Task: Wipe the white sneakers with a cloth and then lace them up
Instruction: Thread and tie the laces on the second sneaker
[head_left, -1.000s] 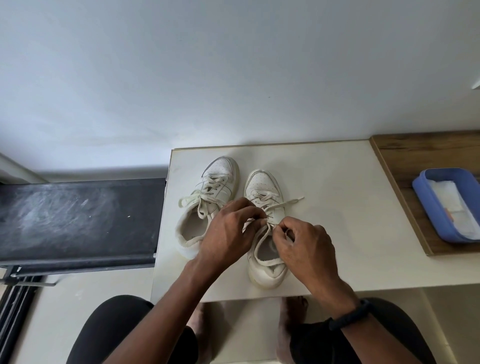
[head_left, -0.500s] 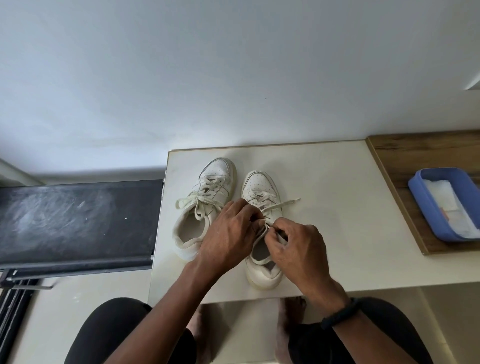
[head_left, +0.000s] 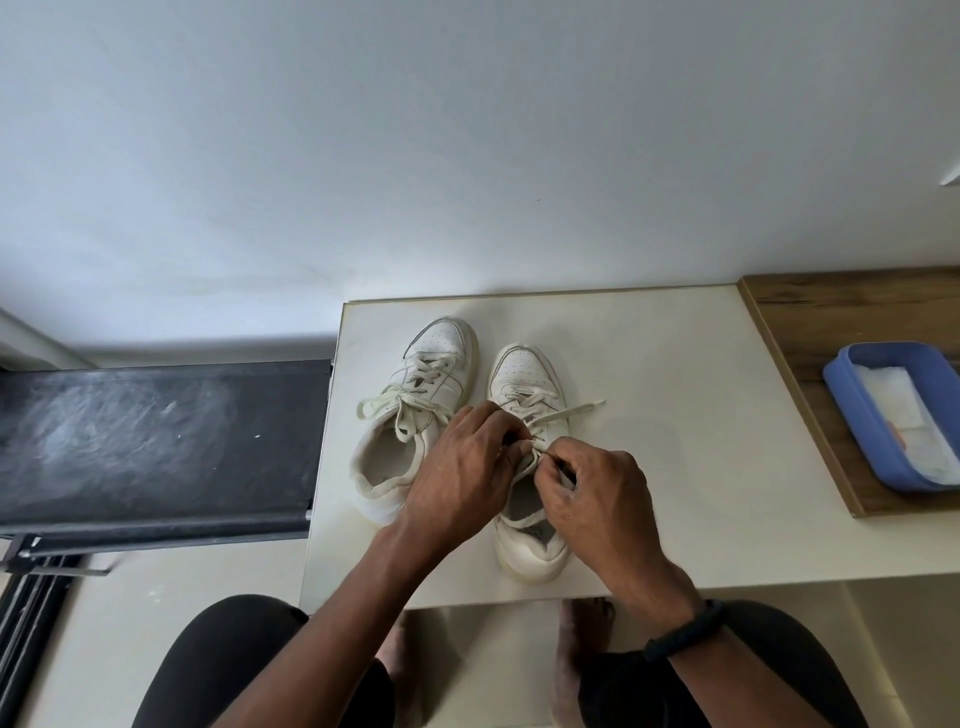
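Black scuffed panel (head_left: 156, 441) far left, butting the edge of the white table (head_left: 675, 519).

On the table: two white sneakers side by side, toes at 12 o'clock, heels toward the person.

Left sneaker (head_left: 441, 353): perforated toe, sole edge slightly yellowed, laced through the eyelets. Its lace ends are loose and flop out toward 9 o'clock. Collar is open.

Right sneaker (head_left: 524, 374): just beside it at 3 o'clock, set a bit nearer the person, same perforated toe. One lace end (head_left: 576, 409) trails onto the table toward 2 o'clock.

Left hand (head_left: 462, 483): over the gap between the shoes, fingers curled, pinching lace at the right sneaker's upper eyelets.

Right hand (head_left: 597, 499): over that shoe's opening, thumb and fingers pinched on the lace. The fingertips of both hands nearly meet.

Knuckles hide the eyelet being worked; probably the top pair, can't confirm. The hands also cover the right sneaker's tongue and midfoot.

Black band (head_left: 685, 631) on the right wrist.

At 3 o'clock of the shoes, well apart: wooden board (head_left: 831, 322) carrying a blue tray (head_left: 852, 415) with a white cloth (head_left: 893, 405) in it. The frame edge cuts off the tray.
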